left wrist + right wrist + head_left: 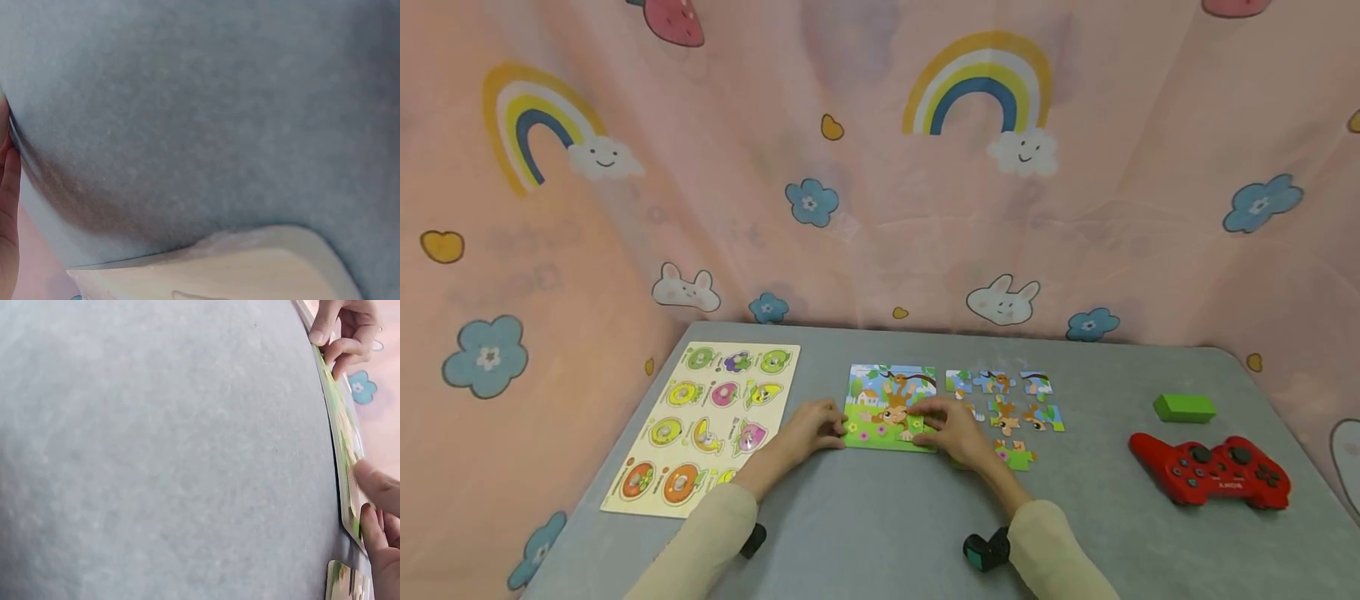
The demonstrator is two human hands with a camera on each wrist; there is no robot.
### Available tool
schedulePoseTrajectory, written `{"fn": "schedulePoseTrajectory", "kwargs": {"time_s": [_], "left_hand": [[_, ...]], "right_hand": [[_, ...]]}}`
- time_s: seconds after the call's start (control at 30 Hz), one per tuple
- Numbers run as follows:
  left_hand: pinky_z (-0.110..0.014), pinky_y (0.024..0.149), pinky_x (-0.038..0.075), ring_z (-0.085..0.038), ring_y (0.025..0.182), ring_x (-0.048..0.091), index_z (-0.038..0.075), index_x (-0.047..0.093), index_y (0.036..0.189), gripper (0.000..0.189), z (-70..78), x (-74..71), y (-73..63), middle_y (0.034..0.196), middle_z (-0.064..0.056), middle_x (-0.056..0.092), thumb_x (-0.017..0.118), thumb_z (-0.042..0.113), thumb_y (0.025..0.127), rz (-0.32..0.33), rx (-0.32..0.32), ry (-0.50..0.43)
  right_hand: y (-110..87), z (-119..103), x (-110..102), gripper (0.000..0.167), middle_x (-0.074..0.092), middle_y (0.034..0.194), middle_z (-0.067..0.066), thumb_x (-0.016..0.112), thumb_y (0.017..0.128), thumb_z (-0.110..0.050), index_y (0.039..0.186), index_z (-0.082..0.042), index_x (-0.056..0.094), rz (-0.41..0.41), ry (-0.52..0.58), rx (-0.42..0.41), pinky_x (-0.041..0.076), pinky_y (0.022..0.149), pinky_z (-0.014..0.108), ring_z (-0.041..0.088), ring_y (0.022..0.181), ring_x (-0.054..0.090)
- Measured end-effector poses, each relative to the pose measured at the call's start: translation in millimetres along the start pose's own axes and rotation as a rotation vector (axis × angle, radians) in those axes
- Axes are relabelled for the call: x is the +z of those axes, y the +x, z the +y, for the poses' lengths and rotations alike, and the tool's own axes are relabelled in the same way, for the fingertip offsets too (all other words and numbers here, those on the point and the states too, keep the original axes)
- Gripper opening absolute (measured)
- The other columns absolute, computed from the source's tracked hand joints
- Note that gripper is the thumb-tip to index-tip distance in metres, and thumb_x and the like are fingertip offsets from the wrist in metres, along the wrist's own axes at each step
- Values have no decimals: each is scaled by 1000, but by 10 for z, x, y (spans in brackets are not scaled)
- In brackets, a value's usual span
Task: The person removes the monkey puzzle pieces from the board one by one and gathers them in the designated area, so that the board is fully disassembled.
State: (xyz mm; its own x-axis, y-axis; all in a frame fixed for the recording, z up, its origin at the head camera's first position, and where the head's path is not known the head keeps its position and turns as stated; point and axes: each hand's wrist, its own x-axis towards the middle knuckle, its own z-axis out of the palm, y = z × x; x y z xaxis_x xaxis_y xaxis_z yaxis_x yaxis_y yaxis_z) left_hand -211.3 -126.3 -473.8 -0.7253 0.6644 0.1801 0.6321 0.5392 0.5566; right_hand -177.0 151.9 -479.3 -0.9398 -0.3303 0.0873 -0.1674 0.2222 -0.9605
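A picture puzzle board (pixel 880 442) with a monkey on it lies between the two hands. My left hand (pixel 811 427) grips its left edge with thumb and fingers; in the right wrist view that left hand (pixel 351 328) is at the board's far corner. Over the lower right of the board, my right hand (pixel 957 429) pinches a small green puzzle piece (pixel 915 423), partly hidden by the fingers. Loose puzzle pieces (pixel 1006 421) with parts of the same kind of picture lie right of the board. The left wrist view catches only some fingers (pixel 7 206).
A cream fruit board (pixel 655 475) lies at the left of the grey table (pixel 865 533). On the right are a green block (pixel 1184 408) and a red game controller (pixel 1213 471). A patterned pink curtain (pixel 880 250) hangs behind the table.
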Motion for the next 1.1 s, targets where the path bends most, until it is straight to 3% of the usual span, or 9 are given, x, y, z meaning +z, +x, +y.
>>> {"fn": "schedulePoseTrajectory", "kwargs": {"time_s": [0.27, 0.4, 0.67, 0.9, 1.1], "left_hand": [[-34, 77, 48, -18, 81, 59, 3, 71, 79, 11, 12, 1, 6, 88, -6, 63, 79, 9, 75, 4, 2, 15], [-32, 76, 47, -16, 80, 57, 3, 70, 79, 12, -5, 24, 0, 87, -5, 62, 79, 9, 75, 4, 3, 8], [-31, 77, 49, -15, 82, 57, 3, 70, 81, 10, -14, 45, -3, 88, -3, 61, 77, 10, 78, -9, -20, -22], [-31, 78, 50, -17, 85, 58, 3, 70, 81, 10, -22, 46, -4, 90, -4, 61, 77, 10, 78, -19, -16, -46], [-30, 76, 50, -14, 81, 56, 3, 70, 80, 10, -36, 35, 7, 87, -2, 60, 78, 9, 77, -13, -17, -33]], "right_hand": [[-9, 29, -12, 34, 61, 117, 23, 74, 82, -6, 112, 9, 66, 73, -207, -54, 51, 86, 40, 38, 108, 57], [-27, 43, -8, 33, 62, 117, 23, 72, 84, -6, 113, 8, 66, 75, -205, -46, 52, 82, 34, 36, 106, 60], [-68, 74, -41, 34, 64, 116, 24, 68, 87, -6, 118, 9, 63, 54, -116, -10, 52, 80, 25, 35, 104, 62], [-86, 162, -90, 43, 58, 125, 25, 68, 88, -9, 126, 7, 58, 36, 76, 61, 50, 84, 23, 35, 117, 56], [-97, 205, -176, 45, 50, 133, 28, 68, 87, -5, 128, 8, 55, -4, 227, 63, 46, 93, 24, 33, 127, 46]]}}
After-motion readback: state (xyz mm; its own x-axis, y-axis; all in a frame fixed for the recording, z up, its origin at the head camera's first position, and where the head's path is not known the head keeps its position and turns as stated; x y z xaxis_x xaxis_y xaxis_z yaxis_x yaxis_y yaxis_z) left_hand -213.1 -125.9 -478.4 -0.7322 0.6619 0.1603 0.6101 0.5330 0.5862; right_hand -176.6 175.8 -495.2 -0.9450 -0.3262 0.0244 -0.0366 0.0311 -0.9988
